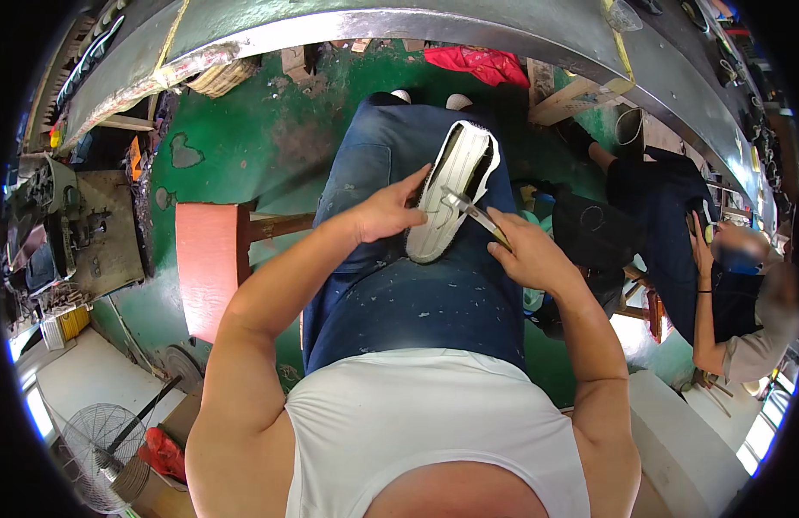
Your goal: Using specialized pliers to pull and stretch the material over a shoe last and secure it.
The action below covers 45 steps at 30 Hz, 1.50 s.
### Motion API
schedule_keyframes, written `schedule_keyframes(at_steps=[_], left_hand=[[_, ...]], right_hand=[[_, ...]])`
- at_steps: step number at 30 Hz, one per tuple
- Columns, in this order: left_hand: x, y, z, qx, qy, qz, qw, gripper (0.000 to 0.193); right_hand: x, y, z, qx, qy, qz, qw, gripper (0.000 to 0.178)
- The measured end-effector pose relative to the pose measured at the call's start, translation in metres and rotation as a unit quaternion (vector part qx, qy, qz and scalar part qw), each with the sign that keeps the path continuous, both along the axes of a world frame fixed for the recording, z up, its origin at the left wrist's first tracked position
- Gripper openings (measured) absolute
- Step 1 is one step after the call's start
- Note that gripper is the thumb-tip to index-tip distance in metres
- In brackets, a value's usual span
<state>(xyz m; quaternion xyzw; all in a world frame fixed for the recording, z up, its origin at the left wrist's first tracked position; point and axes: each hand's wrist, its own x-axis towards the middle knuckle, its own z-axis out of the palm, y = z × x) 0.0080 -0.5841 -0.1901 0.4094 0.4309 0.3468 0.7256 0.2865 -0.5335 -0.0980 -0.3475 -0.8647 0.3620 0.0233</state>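
Note:
A white shoe upper (443, 224) lies sole-side up across my lap, with a dark gap along its right edge near the far end. My left hand (393, 207) grips its left side, the thumb lying over the underside. In my right hand (533, 250) is a hammer (477, 213) with a metal head and a pale handle. The hammer head is over the middle of the shoe's underside; whether it touches cannot be made out. Beneath the shoe is a dark blue apron (417, 302) with pale specks.
A metal-edged bench (382, 26) curves across the far side. To the left are a pink-topped stool (211, 268), a machine (54, 216) and a wire fan (101, 449). A co-worker (745, 285) sits at the right, near a dark cloth (589, 224). Red fabric (481, 65) lies beneath the bench.

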Motion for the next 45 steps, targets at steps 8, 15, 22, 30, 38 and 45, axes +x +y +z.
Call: schedule_keyframes(at_steps=[8,15,22,30,38,45], left_hand=[[0.029,-0.017,0.029,-0.129,-0.155,0.158,0.967,0.071],[0.043,0.011,-0.013,-0.127,0.164,0.252,0.945,0.068],[0.040,0.009,-0.010,0.103,0.386,0.217,0.891,0.044],[0.030,0.020,0.010,0.189,0.503,-0.026,0.843,0.058],[0.030,0.040,0.058,0.147,0.547,-0.198,0.800,0.064],[0.024,0.011,0.014,-0.007,0.264,0.118,0.957,0.072]], right_hand=[[-0.043,0.030,0.042,0.060,-0.230,0.128,0.963,0.033],[-0.036,-0.009,-0.027,-0.016,-0.063,-0.016,0.998,0.027],[-0.019,0.025,-0.013,0.055,-0.038,-0.002,0.998,0.037],[-0.007,0.057,-0.029,-0.190,-0.093,-0.115,0.970,0.024],[-0.025,0.051,-0.060,0.030,-0.042,-0.075,0.996,0.033],[0.014,0.041,-0.026,-0.213,0.004,-0.172,0.962,0.028]])
